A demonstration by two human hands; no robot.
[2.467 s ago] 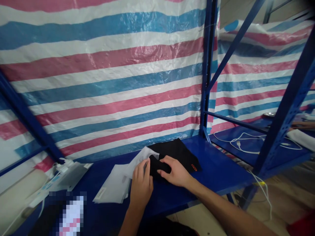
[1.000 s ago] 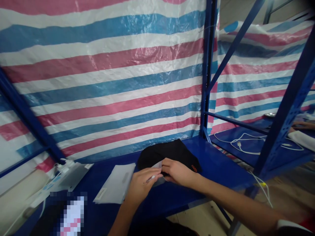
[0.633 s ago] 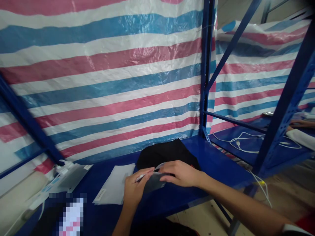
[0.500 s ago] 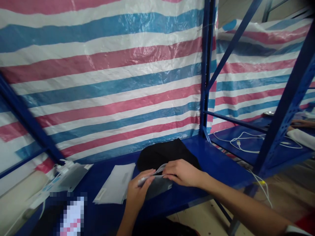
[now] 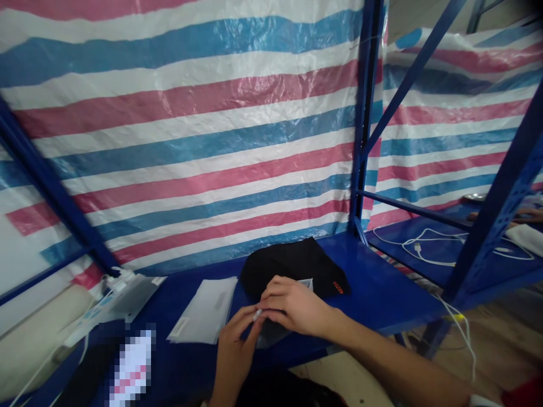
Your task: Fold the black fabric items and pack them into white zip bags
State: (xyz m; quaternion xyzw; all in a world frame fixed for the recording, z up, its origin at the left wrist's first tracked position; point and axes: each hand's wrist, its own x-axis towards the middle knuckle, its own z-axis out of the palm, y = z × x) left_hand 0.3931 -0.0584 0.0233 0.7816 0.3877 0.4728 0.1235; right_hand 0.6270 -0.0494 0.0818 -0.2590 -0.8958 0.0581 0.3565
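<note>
My left hand [image 5: 237, 336] and my right hand [image 5: 292, 308] meet at the fingertips over the near edge of the blue table. Both are closed on the upper edge of a frosted plastic bag [image 5: 271, 334], whose body hangs partly hidden below my fingers. A small white piece [image 5: 257, 315] shows between the fingertips; I cannot tell if it is a slider or part of the bag's edge. Just beyond my right hand lies a folded black cloth item [image 5: 292, 257] with orange lettering. To the left of my left hand is a stack of frosted plastic bags [image 5: 206, 311].
A white power strip [image 5: 95, 316] with plugs stands at the left, a greyish plastic sheet [image 5: 136, 297] beside it. Blue rack posts [image 5: 367, 113] and a striped tarp [image 5: 190, 141] rise behind. White cables [image 5: 424, 246] lie on the neighbouring table, near another person's hand [image 5: 528, 215].
My hands have come closer together, and the bag's mouth, spread apart earlier, is now gathered at my fingertips. My view has shifted slightly, and the black cloth's orange lettering now shows.
</note>
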